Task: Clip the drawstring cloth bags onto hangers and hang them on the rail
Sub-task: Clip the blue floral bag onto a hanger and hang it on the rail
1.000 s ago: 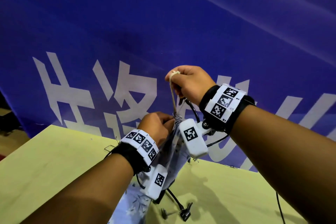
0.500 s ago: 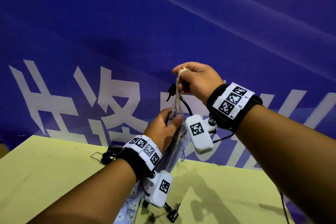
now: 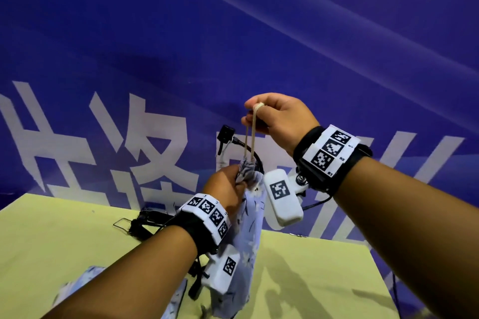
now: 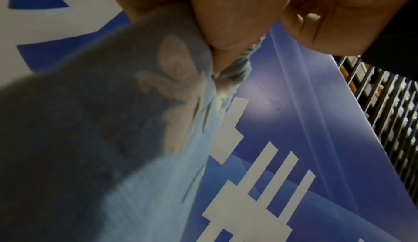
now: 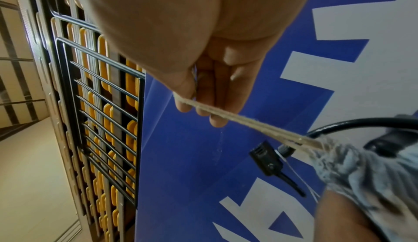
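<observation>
A pale blue flowered drawstring bag (image 3: 248, 225) hangs above the yellow-green table (image 3: 64, 248). My left hand (image 3: 228, 186) grips its gathered neck (image 4: 235, 72). My right hand (image 3: 274, 116), higher up, pinches the beige drawstring loop (image 3: 251, 134) and holds it taut (image 5: 244, 120). A black clip hanger (image 3: 241, 142) curves behind the cord, its clip (image 5: 267, 160) pointing left; what holds the hanger is hidden. No rail is in view.
A pile of black clip hangers (image 3: 145, 223) lies on the table behind my left wrist. Another flowered bag (image 3: 85, 280) lies at the near edge under my left forearm. A blue banner (image 3: 233, 46) stands close behind the table. A wire grid rack (image 5: 99, 120) shows in the right wrist view.
My right hand has drawn the cord upward, so more of the loop shows. My left hand has closed around the bag's neck and risen a little. The black clip has come into sight.
</observation>
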